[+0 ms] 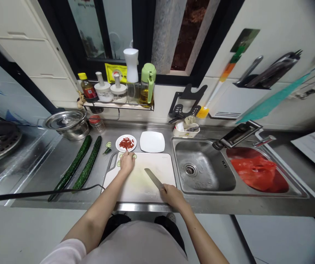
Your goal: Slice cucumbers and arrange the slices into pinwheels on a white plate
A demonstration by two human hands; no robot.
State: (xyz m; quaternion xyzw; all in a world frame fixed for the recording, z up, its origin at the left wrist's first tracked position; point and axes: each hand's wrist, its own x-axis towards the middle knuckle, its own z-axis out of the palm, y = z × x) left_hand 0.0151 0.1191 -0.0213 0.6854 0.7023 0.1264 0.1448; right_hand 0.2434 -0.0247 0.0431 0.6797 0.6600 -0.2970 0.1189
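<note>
My right hand point(174, 196) is closed round the handle of a kitchen knife point(154, 178), its blade angled up and left over the white cutting board point(160, 167). At the board's upper left, my left hand point(127, 162) is bent over thin cucumber slices point(134, 156), fingers drawn together on them. Slices show on both sides of that hand; its fingertips are partly hidden. Just beyond it, a small white plate point(118, 142) holds chopped red bits point(126, 143). A squarish white plate point(152, 142) sits beside that one. Two whole cucumbers point(76, 161) lie left of the board.
Cucumber scraps point(107, 150) lie on the counter. A lidded steel pot point(75, 128) and a red-lidded jar point(97, 124) stand at the back left. To the right are a steel sink point(209, 168) and a red plastic bag point(256, 172). A dark cord point(50, 192) crosses the left side.
</note>
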